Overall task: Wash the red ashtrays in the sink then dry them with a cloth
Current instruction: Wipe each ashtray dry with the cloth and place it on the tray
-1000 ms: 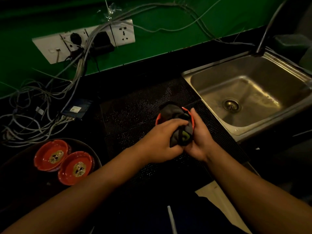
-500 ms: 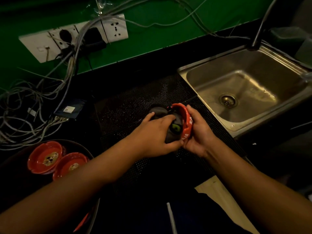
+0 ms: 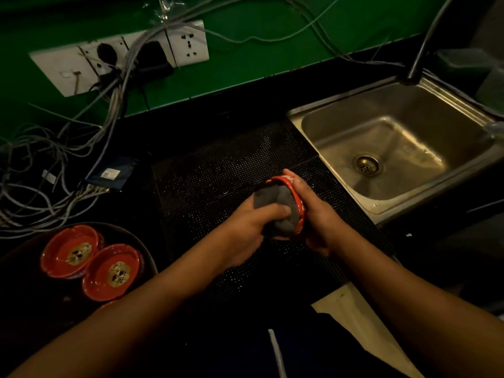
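My right hand (image 3: pixel 319 214) grips a red ashtray (image 3: pixel 296 197) by its rim, tilted on edge above the black dotted mat (image 3: pixel 231 170). My left hand (image 3: pixel 253 225) holds a grey cloth (image 3: pixel 278 203) bunched up and pressed into the ashtray's bowl, so the inside is hidden. Two more red ashtrays (image 3: pixel 69 251) (image 3: pixel 113 271) with pale emblems lie face up on a dark round tray (image 3: pixel 141 246) at the lower left. A third red rim peeks out below them, behind my left forearm.
A steel sink (image 3: pixel 395 156) with a drain sits to the right, its dark tap pipe (image 3: pixel 425 42) at the back. White sockets (image 3: pixel 122 55) and tangled cables (image 3: pixel 54 165) crowd the green wall and counter at left. A pale floor patch (image 3: pixel 349 309) shows below the counter edge.
The ashtray has turned in my right hand and the cloth now covers its whole inside, hiding the emblem. My left hand has shifted lower on the cloth.
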A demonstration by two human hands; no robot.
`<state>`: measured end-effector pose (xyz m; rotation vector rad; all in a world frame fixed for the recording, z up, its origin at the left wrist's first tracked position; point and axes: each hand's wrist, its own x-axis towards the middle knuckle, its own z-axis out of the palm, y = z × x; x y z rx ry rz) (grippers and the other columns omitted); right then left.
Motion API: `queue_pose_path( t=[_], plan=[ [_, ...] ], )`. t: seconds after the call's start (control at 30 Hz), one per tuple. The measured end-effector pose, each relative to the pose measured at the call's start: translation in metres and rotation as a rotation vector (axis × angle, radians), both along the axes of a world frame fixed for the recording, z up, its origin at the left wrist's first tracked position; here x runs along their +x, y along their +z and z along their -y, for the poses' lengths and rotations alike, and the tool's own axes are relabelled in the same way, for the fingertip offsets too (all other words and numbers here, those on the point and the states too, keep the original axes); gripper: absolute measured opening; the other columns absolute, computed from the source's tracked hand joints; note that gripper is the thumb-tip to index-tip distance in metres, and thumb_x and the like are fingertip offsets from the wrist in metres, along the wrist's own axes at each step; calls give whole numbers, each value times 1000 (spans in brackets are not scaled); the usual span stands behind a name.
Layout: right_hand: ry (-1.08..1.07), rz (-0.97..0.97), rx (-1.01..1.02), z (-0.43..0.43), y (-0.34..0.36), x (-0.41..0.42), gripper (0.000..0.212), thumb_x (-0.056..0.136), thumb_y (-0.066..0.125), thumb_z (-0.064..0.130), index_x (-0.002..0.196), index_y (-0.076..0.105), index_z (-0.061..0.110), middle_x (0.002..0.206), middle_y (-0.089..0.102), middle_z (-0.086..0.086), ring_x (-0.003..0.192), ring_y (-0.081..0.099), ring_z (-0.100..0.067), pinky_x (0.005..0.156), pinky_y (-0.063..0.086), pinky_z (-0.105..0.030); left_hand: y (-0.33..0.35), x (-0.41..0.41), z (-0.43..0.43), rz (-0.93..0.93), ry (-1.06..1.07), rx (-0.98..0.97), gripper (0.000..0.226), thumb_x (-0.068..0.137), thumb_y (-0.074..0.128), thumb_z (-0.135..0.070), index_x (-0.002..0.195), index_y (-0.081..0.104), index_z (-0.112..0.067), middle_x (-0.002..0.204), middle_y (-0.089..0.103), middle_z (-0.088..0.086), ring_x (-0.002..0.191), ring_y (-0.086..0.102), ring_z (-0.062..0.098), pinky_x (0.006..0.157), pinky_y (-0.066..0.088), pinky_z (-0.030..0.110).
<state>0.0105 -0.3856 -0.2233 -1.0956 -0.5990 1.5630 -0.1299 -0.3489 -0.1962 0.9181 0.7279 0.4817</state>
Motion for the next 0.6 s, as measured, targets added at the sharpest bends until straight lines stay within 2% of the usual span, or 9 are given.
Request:
queue_pose_path(
  t=[0.07,0.13,0.2,0.3,0.33,0.4,0.47,0.53,0.6],
  plan=[
    [7,112,53,-1,5,-3,46,84,51,50,130,43,49,124,61,-2,93,68,-19,71,56,-37,0,1,-1,134,109,-260,52,71,66,-14,120,55,-6,101,65,13,89,65,23,78,54,38],
    [49,245,107,-2,7,-3,45,84,59,52,125,42,59,126,59,2,93,67,-21,72,55,-41,2,-1,-7,205,168,-398,52,72,63,-23,121,56,-6,102,65,15,90,65,26,81,54,40],
    [96,431,165,-1,7,-3,53,75,58,57,123,40,65,128,55,4,98,65,-19,74,56,-37,5,-5,-14,211,193,-430,48,75,61,-28,119,57,-9,105,64,15,94,64,28,86,52,44],
    [147,853,264,2,1,-1,64,74,56,60,132,29,66,144,39,0,123,50,-16,91,47,-25,8,-7,-19,74,210,-415,32,80,64,-25,110,59,-13,99,66,13,89,65,26,82,54,45],
    [176,969,276,3,-1,-1,66,75,58,60,133,27,67,152,31,-1,133,40,-17,98,42,-27,7,-7,-19,21,214,-408,29,82,64,-23,109,59,-12,96,66,12,86,65,25,81,54,44],
    [241,1079,284,4,1,0,71,77,63,58,134,23,68,159,18,2,141,22,-14,106,34,-32,5,-8,-17,-4,215,-388,24,83,62,-20,106,60,-10,91,66,11,79,66,23,77,56,42],
    [221,1001,273,4,8,0,72,78,67,56,136,26,65,158,19,4,139,25,-10,104,35,-27,4,-11,-16,64,206,-370,28,80,61,-18,104,60,-6,89,67,13,74,68,23,68,60,40],
    [-5,651,215,2,12,-3,66,79,62,57,139,35,52,146,40,5,127,46,-10,94,45,-25,3,-14,-16,156,195,-345,34,77,59,-21,107,60,-5,94,66,14,79,67,23,69,59,39],
    [-194,225,19,-2,12,-3,65,84,54,60,139,46,29,128,60,-2,111,62,-19,83,53,-33,3,-19,-16,229,191,-330,35,77,56,-24,105,61,-6,96,67,12,83,67,22,75,57,39]
  ],
)
